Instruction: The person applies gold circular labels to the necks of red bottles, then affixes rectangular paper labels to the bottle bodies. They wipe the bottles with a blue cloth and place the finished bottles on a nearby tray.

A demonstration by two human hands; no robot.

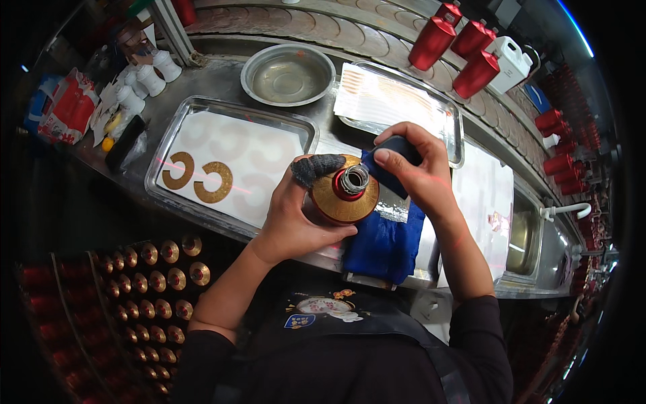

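Note:
A bottle (360, 204) with a gold shoulder, a red neck ring and a bare threaded mouth is tilted up toward me. My left hand (286, 222) is wrapped round its body, and a dark grey finger cover lies over the gold shoulder. In my right hand (428, 176) a dark, flat, rounded scraper-like piece (398, 149) is pinched, its edge close to the shoulder. Whether it touches, I cannot tell. Beneath lies a folded blue cloth (383, 249). On the tray to the left are two gold C-shaped stickers (179, 171) on white backing paper.
The metal tray (153, 176) stands left, a metal basin of water (249, 75) behind it. A second tray (459, 145) holds white sheets. Red bottles (432, 44) and a white jug (506, 66) stand back right. A sink (527, 236) is right; gold-topped bottles (176, 277) fill racks lower left.

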